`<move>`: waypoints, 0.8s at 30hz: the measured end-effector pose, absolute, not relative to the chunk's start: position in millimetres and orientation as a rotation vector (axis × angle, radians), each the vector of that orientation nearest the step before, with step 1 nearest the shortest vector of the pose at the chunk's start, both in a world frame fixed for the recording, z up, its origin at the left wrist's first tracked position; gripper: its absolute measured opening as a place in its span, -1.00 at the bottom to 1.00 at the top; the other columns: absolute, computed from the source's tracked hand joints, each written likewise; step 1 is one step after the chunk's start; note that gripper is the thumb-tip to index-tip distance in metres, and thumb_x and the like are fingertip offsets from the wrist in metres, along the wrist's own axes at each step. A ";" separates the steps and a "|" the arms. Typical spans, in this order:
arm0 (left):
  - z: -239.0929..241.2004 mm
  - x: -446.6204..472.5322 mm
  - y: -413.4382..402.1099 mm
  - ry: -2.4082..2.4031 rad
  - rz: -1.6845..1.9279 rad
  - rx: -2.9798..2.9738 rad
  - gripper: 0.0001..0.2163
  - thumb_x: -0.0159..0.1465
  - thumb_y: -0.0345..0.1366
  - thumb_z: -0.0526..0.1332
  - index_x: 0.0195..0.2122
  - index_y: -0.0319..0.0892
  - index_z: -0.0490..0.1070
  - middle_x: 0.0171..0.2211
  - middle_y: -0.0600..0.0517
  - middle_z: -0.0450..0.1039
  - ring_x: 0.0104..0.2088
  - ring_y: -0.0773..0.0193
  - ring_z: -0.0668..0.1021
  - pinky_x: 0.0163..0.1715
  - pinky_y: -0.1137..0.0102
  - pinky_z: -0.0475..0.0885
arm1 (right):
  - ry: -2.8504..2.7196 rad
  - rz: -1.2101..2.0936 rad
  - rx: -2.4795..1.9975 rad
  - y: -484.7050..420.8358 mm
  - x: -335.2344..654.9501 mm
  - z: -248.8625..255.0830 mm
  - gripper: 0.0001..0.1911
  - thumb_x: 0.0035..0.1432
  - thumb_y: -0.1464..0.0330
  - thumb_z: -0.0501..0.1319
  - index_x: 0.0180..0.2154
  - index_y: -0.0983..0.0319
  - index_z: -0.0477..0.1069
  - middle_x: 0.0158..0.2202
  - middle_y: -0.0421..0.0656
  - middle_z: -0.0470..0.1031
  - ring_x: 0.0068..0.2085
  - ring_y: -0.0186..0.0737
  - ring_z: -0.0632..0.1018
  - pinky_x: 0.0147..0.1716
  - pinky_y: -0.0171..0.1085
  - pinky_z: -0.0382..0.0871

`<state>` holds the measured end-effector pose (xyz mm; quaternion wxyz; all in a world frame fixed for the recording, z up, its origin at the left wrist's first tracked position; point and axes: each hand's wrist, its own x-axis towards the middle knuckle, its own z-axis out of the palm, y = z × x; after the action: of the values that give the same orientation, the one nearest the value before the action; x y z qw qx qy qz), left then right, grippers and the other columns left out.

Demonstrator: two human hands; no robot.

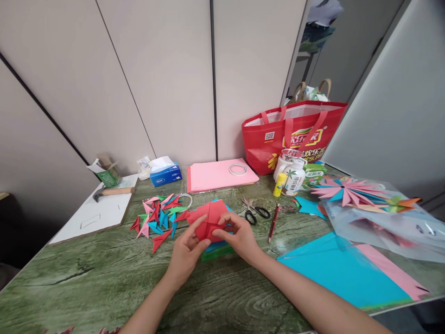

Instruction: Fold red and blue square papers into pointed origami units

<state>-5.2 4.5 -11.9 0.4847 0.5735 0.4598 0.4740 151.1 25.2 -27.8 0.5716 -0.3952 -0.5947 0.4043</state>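
A creased red paper square [209,216] lies on a small stack of blue and green sheets [217,250] in the middle of the green wood-grain table [104,278]. My left hand [187,253] pinches the red paper's near left edge between thumb and forefinger. From the right, my right hand [239,234] has its fingertips closed on the same paper. Left of the paper lies a heap of several folded paper darts [158,218] in red, pink, blue and green.
Scissors [255,212] and a red pen [273,222] lie right of my hands. Behind: a pink paper stack [215,176] with a tape ring [238,169], tissue box [166,174], glue stick [279,184], white bottles [294,176], red bag [295,134]. A hammer [113,191] lies on a white board, left. Paper flowers [351,190] and large blue and pink sheets [347,273] lie right.
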 end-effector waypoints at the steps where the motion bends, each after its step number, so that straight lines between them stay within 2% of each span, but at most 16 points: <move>1: -12.5 -5.1 4.6 1.123 1.153 1.391 -0.47 0.00 -0.27 0.29 0.04 -0.16 0.28 -0.56 0.11 0.33 -0.56 0.35 0.32 -0.53 0.50 0.28 | -1.392 0.947 -0.934 25.1 150.8 -27.8 -0.76 -0.16 0.26 0.32 -0.48 0.23 0.31 -0.48 -0.22 0.34 -0.44 -0.32 0.37 -0.48 -0.36 0.29; 7: -15.8 -3.5 4.6 1.128 1.159 1.340 -0.52 0.03 -0.25 0.25 0.02 -0.13 0.31 -0.51 0.08 0.36 -0.48 0.32 0.40 -0.39 0.43 0.37 | -1.377 0.936 -0.980 24.1 149.1 -27.4 -0.75 -0.16 0.26 0.32 -0.54 0.24 0.27 -0.56 -0.27 0.29 -0.51 -0.36 0.31 -0.53 -0.37 0.21; 16: -17.6 -2.9 4.3 1.101 1.140 1.327 -0.48 0.04 -0.26 0.25 0.06 -0.16 0.25 -0.50 0.09 0.36 -0.48 0.34 0.40 -0.35 0.39 0.39 | -1.329 1.013 -0.981 23.1 148.3 -27.3 -0.70 -0.20 0.25 0.33 -0.55 0.23 0.23 -0.60 -0.30 0.23 -0.56 -0.39 0.27 -0.58 -0.38 0.17; 22: -12.2 -0.4 2.6 1.051 1.120 1.317 -0.47 0.03 -0.28 0.25 0.06 -0.12 0.23 -0.27 -0.01 0.44 -0.35 0.28 0.45 -0.35 0.44 0.36 | -1.288 1.051 -0.956 25.0 147.3 -28.0 -0.67 -0.25 0.25 0.36 -0.56 0.23 0.22 -0.59 -0.30 0.23 -0.56 -0.41 0.23 -0.60 -0.39 0.14; 24: -11.1 0.3 2.0 1.034 1.116 1.318 -0.45 0.02 -0.29 0.26 0.08 -0.13 0.22 -0.27 -0.01 0.45 -0.37 0.28 0.44 -0.39 0.46 0.35 | -1.272 1.067 -0.957 25.2 147.1 -26.9 -0.65 -0.27 0.24 0.36 -0.57 0.23 0.21 -0.60 -0.31 0.22 -0.57 -0.42 0.22 -0.61 -0.40 0.12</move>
<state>0.3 2.0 -11.1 0.5349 0.5532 0.4340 0.4686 147.1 25.2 -26.9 0.5749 -0.4087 -0.5432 0.4554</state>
